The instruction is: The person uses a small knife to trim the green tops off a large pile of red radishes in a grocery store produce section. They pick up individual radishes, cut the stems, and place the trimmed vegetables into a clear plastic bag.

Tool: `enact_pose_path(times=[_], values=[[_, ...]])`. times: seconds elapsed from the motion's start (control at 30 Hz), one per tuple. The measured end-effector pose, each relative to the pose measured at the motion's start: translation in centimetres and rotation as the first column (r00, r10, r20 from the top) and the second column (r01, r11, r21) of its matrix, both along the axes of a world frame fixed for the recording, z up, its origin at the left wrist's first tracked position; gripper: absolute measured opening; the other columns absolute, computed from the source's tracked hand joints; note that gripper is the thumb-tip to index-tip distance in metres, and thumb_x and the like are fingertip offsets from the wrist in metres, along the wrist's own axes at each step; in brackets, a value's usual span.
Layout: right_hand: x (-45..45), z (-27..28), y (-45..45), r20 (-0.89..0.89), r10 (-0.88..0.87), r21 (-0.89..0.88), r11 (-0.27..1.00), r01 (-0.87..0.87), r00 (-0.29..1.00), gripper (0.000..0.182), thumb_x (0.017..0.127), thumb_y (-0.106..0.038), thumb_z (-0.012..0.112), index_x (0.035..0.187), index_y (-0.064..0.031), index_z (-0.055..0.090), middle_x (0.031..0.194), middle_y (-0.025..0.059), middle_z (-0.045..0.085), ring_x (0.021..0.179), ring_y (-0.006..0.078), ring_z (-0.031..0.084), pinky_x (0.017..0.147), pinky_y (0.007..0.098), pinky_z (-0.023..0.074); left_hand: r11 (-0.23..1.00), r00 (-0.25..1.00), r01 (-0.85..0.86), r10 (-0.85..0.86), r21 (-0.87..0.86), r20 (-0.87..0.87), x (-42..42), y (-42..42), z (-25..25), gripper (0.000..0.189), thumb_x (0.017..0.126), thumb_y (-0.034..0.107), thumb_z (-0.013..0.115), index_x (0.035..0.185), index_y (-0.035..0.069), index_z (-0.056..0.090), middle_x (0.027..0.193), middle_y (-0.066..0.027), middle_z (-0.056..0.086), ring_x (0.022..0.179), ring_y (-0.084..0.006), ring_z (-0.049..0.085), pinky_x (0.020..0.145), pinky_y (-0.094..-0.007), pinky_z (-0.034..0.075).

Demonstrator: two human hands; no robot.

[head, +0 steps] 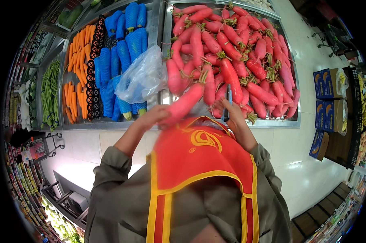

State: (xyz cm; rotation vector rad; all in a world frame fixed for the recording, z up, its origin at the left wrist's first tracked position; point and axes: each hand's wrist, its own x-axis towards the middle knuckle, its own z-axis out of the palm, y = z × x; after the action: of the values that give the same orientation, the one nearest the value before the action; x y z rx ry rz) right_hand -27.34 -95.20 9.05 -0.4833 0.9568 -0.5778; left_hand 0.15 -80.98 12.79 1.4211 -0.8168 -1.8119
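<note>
My left hand grips the lower end of a large red radish, whose cut leaf stalks point away from me. In my right hand is a utility knife with a blue-grey handle, held upright over the front edge of the display. Many more red radishes with short green stalks lie heaped in the metal bin beyond my hands. A crumpled clear plastic bag rests beside the heap, partly over vegetables in blue foam netting.
Left of the netted vegetables, a black plastic divider borders carrots. Long green beans lie farther left. A shopping cart stands at the left. Banana cartons are stacked on the right, across the tiled floor.
</note>
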Motion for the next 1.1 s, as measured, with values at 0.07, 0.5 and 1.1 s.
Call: enact_pose_path(times=[0.07, 0.5, 1.1], values=[[1.8, 0.6, 0.0, 0.129, 0.02, 0.095, 0.995, -0.033, 0.991, 0.026, 0.086, -0.018, 0.063, 0.105, -0.0021, 0.055, 0.092, 0.0086, 0.06, 0.074, 0.0156, 0.058, 0.062, 0.0256, 0.0461, 0.994, 0.998, 0.066, -0.066, -0.082, -0.003, 0.5, 1.2, 1.1, 0.049, 0.078, 0.021, 0.062, 0.121, -0.001, 0.049, 0.098, -0.0053, 0.061, 0.082, -0.0101, 0.058, 0.069, -0.0249, 0.048], [7.2, 1.8, 2.2, 0.115, 0.23, 0.055, 0.97, -0.237, 0.966, 0.03, 0.087, -0.02, 0.062, 0.109, -0.0053, 0.049, 0.083, 0.0038, 0.055, 0.071, 0.0142, 0.056, 0.058, 0.0285, 0.0492, 0.987, 1.0, 0.02, -0.019, -0.157, 0.007, -3.1, -3.2, 1.7, 0.054, 0.077, 0.025, 0.063, 0.122, 0.001, 0.047, 0.111, -0.0094, 0.056, 0.098, -0.0145, 0.054, 0.084, -0.0278, 0.045], [1.2, 3.1, 3.2, 0.322, 0.389, -0.126, 0.921, -0.369, 0.863, 0.058, 0.082, -0.004, 0.058, 0.134, -0.0002, 0.032, 0.119, 0.015, 0.05, 0.106, 0.0229, 0.053, 0.094, 0.0368, 0.0448, 0.949, 0.943, -0.048, 0.146, 0.312, -0.299, 1.0, -2.0, -4.0, 0.041, 0.084, 0.033, 0.057, 0.108, 0.001, 0.05, 0.085, -0.0135, 0.061, 0.069, -0.0235, 0.064, 0.061, -0.0363, 0.056]])
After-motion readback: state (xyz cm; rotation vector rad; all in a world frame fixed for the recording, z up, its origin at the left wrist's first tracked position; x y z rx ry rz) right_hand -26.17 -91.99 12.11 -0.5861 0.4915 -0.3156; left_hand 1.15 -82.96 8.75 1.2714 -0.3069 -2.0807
